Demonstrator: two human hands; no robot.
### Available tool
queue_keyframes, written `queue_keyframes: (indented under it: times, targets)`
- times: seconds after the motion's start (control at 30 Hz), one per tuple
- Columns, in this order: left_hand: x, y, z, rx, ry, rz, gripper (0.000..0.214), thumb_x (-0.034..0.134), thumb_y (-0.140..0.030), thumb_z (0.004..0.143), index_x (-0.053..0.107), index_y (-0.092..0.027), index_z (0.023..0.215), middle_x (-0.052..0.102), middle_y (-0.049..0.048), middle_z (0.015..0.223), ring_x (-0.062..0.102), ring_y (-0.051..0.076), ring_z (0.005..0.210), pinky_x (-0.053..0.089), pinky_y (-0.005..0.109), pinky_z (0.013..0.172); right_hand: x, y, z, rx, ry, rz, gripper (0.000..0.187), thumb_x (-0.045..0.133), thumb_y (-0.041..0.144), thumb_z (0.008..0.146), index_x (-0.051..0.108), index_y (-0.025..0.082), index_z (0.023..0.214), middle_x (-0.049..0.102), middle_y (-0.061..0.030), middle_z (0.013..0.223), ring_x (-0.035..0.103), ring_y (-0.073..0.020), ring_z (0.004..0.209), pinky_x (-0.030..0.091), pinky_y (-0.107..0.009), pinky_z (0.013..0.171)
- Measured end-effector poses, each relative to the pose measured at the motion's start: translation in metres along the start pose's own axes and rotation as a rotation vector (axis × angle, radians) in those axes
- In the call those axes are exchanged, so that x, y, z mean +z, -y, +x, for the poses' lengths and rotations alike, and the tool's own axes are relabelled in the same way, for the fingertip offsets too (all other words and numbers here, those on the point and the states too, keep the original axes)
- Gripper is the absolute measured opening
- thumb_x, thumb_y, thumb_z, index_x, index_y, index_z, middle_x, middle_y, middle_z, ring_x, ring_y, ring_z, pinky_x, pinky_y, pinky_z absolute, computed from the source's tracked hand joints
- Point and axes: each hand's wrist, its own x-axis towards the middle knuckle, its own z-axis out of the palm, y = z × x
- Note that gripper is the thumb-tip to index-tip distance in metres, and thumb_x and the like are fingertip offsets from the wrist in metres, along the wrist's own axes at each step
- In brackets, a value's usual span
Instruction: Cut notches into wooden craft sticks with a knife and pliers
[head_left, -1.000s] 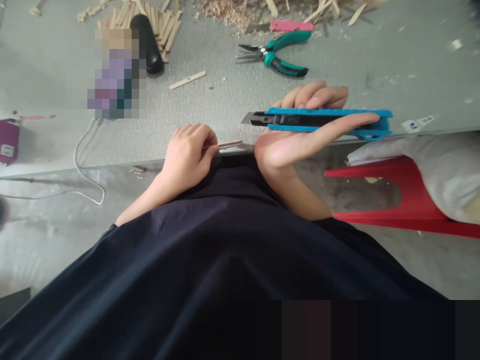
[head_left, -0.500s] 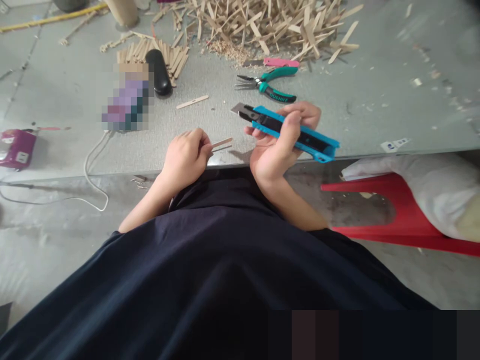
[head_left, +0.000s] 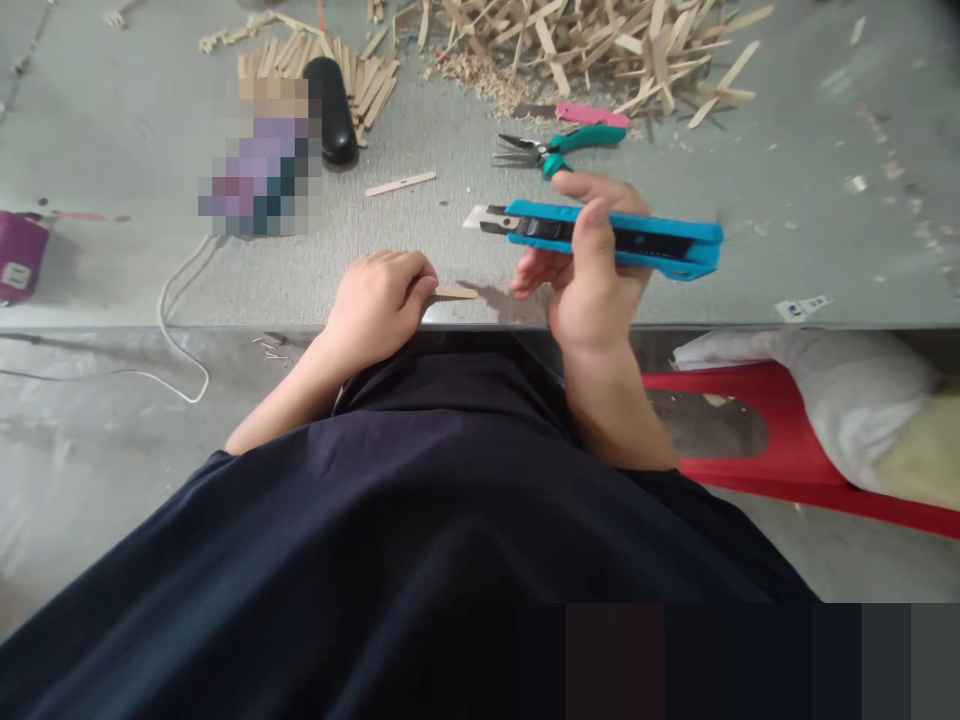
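Observation:
Near the front edge of the table, my left hand is closed on a short flat wooden stick, whose free end points right. My right hand grips a blue utility knife a little above the table, thumb along its top. The knife's blade is out and points left, apart from the stick. Another wooden stick with a dark mark at its middle lies on the table beyond my left hand. Green-handled pliers lie behind my right hand, which covers part of them.
A large heap of wooden sticks and shavings lies at the back. Beside it is a pink-handled knife. A black oblong case rests on more sticks at left. A white cable hangs over the edge. A red stool stands at right.
My right hand has moved right with the knife, which now lies more level and overlaps the pliers' lower handle. My left hand keeps the stick near the edge. The view has shifted slightly.

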Motion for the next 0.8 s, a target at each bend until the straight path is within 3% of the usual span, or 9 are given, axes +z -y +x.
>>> queue_keyframes:
  times: [0.1,0.2,0.3,0.43,0.53,0.6,0.7,0.73,0.8]
  targets:
    - [0.004,0.002,0.0,0.003,-0.014,0.037,0.018,0.056,-0.031,0.109,0.07,-0.026,0.099,0.085,0.0123,0.104,0.076,0.03,0.098,0.057,0.049,0.096,-0.008,0.013,0.004,0.041,0.043,0.056,0.05,0.07,0.083,0.103,0.076,0.046,0.136,0.085,0.0043,0.093,0.08,-0.0207,0.065,0.06,-0.032,0.049]
    - [0.009,0.005,0.001,-0.03,-0.065,0.043,0.02,0.054,-0.031,0.112,0.072,-0.025,0.11,0.082,0.0098,0.098,0.073,0.027,0.09,0.056,0.045,0.091,-0.015,0.035,0.005,0.091,0.322,0.141,0.069,0.092,0.082,0.083,0.075,0.047,0.14,0.089,0.0017,0.121,0.089,-0.0304,0.109,0.077,-0.046,0.087]
    - [0.01,0.006,0.0,-0.061,-0.121,-0.025,0.021,0.054,-0.028,0.112,0.073,-0.023,0.119,0.079,0.0054,0.093,0.071,0.023,0.083,0.054,0.04,0.087,-0.022,0.058,0.003,0.218,0.565,0.241,0.09,0.108,0.078,0.071,0.073,0.052,0.15,0.082,-0.0017,0.149,0.078,-0.035,0.144,0.067,-0.054,0.126]
    - [0.008,0.005,-0.002,-0.083,-0.1,-0.239,0.025,0.055,-0.022,0.11,0.072,-0.023,0.129,0.072,-0.0023,0.078,0.07,0.018,0.076,0.051,0.035,0.08,-0.027,0.071,-0.005,0.34,0.689,0.347,0.108,0.113,0.074,0.07,0.065,0.054,0.164,0.07,-0.0011,0.172,0.064,-0.0338,0.166,0.051,-0.054,0.144]
    - [0.007,0.005,-0.002,-0.083,-0.087,-0.385,0.02,0.055,-0.019,0.109,0.072,-0.024,0.12,0.064,-0.0059,0.068,0.065,0.015,0.067,0.048,0.032,0.072,-0.024,0.067,-0.014,0.338,0.653,0.426,0.109,0.109,0.076,0.074,0.062,0.051,0.17,0.067,-0.0004,0.178,0.069,-0.0273,0.161,0.058,-0.044,0.136]
    - [0.007,0.006,-0.001,-0.068,-0.098,-0.432,0.015,0.056,-0.02,0.109,0.069,-0.024,0.105,0.061,-0.0064,0.065,0.061,0.014,0.063,0.045,0.031,0.068,-0.017,0.065,-0.02,0.349,0.586,0.448,0.098,0.101,0.08,0.082,0.064,0.045,0.166,0.073,-0.0033,0.171,0.08,-0.0255,0.145,0.07,-0.039,0.116]
    - [0.01,0.007,0.001,-0.066,-0.154,-0.452,0.018,0.055,-0.021,0.112,0.065,-0.024,0.097,0.061,-0.0056,0.067,0.057,0.012,0.061,0.041,0.03,0.063,-0.001,0.065,-0.027,0.367,0.46,0.378,0.066,0.097,0.062,0.095,0.067,0.035,0.148,0.088,-0.0055,0.139,0.088,-0.0195,0.102,0.07,-0.029,0.079]
    - [0.012,0.007,0.002,-0.064,-0.182,-0.46,0.018,0.055,-0.02,0.112,0.064,-0.024,0.097,0.062,-0.0051,0.069,0.057,0.011,0.062,0.04,0.029,0.062,0.005,0.065,-0.028,0.372,0.438,0.329,0.055,0.099,0.046,0.097,0.065,0.034,0.138,0.09,-0.0021,0.127,0.085,-0.0157,0.088,0.066,-0.026,0.073]
    - [0.017,0.007,0.004,-0.048,-0.231,-0.502,0.017,0.056,-0.017,0.112,0.064,-0.024,0.099,0.064,-0.0048,0.073,0.056,0.01,0.063,0.038,0.027,0.06,0.016,0.063,-0.025,0.345,0.36,0.249,0.047,0.096,0.037,0.101,0.053,0.034,0.119,0.085,0.0068,0.1,0.075,-0.0115,0.066,0.058,-0.022,0.059]
